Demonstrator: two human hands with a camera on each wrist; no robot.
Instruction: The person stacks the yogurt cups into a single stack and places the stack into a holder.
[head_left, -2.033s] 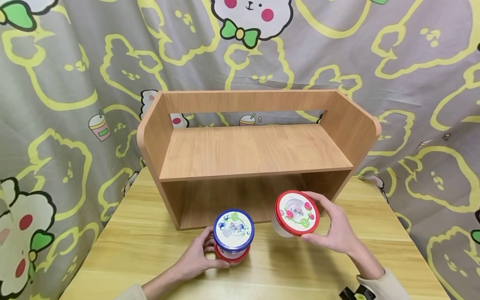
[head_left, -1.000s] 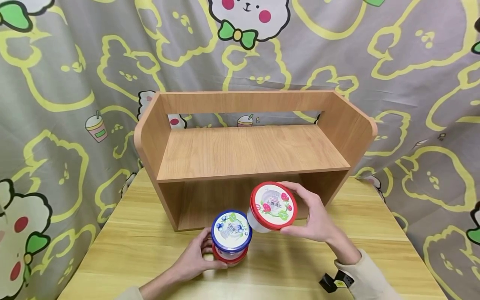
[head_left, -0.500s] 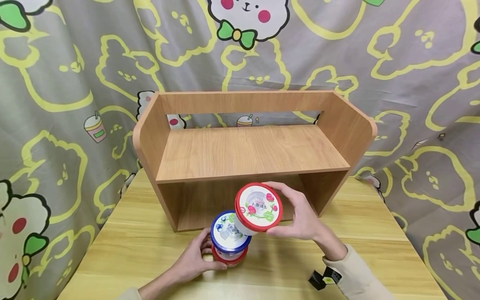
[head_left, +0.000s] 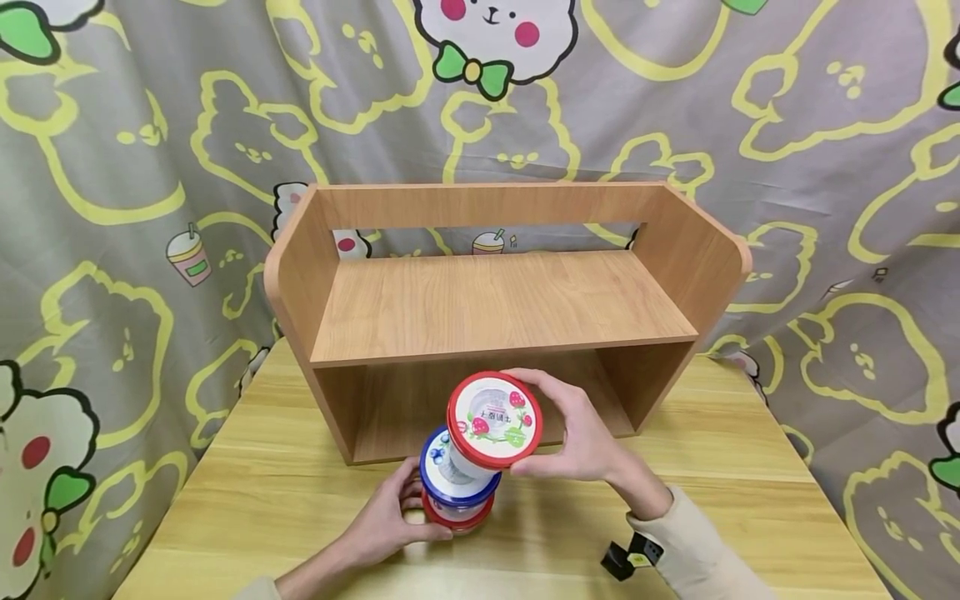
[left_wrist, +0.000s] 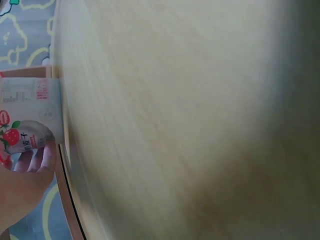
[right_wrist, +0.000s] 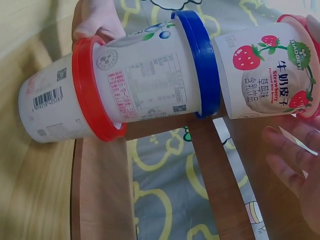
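Observation:
My right hand (head_left: 577, 433) holds a strawberry milk tub (head_left: 495, 421) by its red lid, thumb at the near side and fingers at the far side. The tub hangs slightly tilted over a blue-lidded tub (head_left: 442, 479). In the right wrist view, the strawberry tub's base (right_wrist: 225, 82) is right at the blue lid (right_wrist: 197, 62); whether they touch fully I cannot tell. Upright on the table stands a red-lidded tub (right_wrist: 55, 102), with the blue-lidded one stacked on it. My left hand (head_left: 386, 517) grips that lower tub (left_wrist: 35, 110) from the left, fingers curled behind it.
Behind the stack stands a two-level wooden shelf (head_left: 510, 300) with side panels and an open lower compartment. A patterned curtain (head_left: 225, 150) hangs at the back. The wooden table (head_left: 247, 475) spreads to both sides. A small black device (head_left: 633, 557) is at the right cuff.
The right hand has carried the strawberry milk tub leftward, from beside the stack to over the blue lid, which it now partly covers. My left hand has kept its grip on the lower tub.

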